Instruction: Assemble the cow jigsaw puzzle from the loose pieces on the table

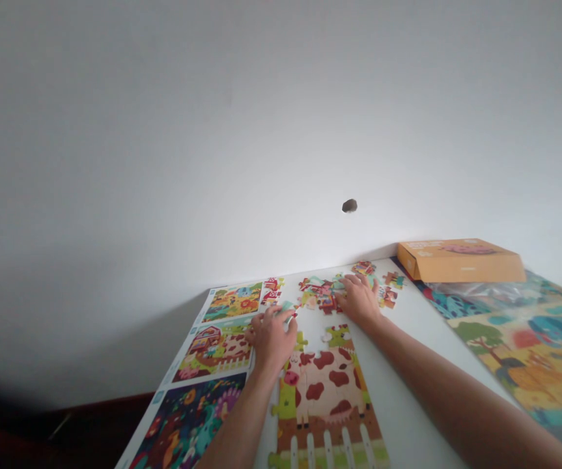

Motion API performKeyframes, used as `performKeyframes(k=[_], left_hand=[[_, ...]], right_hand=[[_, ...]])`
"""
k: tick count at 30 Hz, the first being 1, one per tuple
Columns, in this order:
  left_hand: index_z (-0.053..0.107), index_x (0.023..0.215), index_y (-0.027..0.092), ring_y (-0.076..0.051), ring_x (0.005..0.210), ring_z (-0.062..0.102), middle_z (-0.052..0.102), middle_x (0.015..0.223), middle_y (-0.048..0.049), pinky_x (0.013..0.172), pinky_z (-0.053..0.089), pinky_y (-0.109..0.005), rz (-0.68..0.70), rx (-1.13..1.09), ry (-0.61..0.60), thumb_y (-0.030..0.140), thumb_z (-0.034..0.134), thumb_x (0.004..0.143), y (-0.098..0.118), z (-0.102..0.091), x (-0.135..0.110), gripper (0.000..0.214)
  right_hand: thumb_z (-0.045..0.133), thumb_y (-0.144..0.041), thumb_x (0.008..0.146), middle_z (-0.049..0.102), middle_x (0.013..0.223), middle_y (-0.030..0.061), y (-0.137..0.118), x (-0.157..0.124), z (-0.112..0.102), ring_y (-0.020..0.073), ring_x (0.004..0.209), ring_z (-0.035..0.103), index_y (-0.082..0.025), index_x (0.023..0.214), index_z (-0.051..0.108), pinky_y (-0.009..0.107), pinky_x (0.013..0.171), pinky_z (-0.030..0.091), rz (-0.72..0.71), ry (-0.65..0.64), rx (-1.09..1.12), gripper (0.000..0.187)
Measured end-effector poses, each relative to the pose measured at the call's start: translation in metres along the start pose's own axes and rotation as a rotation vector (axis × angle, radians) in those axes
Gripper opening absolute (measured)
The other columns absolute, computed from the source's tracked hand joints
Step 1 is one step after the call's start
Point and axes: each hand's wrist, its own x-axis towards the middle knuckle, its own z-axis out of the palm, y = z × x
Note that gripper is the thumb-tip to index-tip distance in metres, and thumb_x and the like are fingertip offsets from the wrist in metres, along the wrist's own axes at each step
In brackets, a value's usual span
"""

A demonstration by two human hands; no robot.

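One left hand (273,335), one right hand (360,301), one cow puzzle (328,381), one box (471,266)

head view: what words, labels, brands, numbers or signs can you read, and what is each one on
No text can be read for certain.
Orange box, top: white lettering, too blurred to read.
Orange box, front flap: a small pale mark, too small to read.
Printed picture sheet, left margin: small blue labels beside the pictures, any characters too small to read.
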Motion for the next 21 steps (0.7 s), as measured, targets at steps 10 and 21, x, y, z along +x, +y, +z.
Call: performKeyframes(k=[10, 21], left_hand=[[0.075, 0.106, 0.039, -0.035, 0.117, 0.050, 0.063, 0.132, 0.0020, 0.098, 0.039, -0.060, 0.035, 0.015, -0.012, 0.036, 0.058, 0.086, 0.000, 0.000, -0.001, 0.026], [0.074, 0.111, 0.039, -0.034, 0.121, 0.049, 0.060, 0.138, 0.0002, 0.102, 0.034, -0.063, 0.035, 0.033, -0.052, 0.037, 0.058, 0.087, 0.000, -0.001, -0.001, 0.029]], right_hand=[[0.057, -0.033, 0.087, 0.059, 0.134, 0.0090, 0.008, 0.005, 0.007, 0.0323, 0.131, 0.039, -0.025, 0.121, 0.065, 0.064, 0.111, 0.015, 0.016, 0.019, 0.001, 0.036], [0.053, -0.031, 0.092, 0.066, 0.124, 0.0087, 0.011, 0.008, 0.008, 0.0319, 0.125, 0.043, -0.025, 0.122, 0.065, 0.062, 0.110, 0.013, 0.021, 0.004, -0.017, 0.034]])
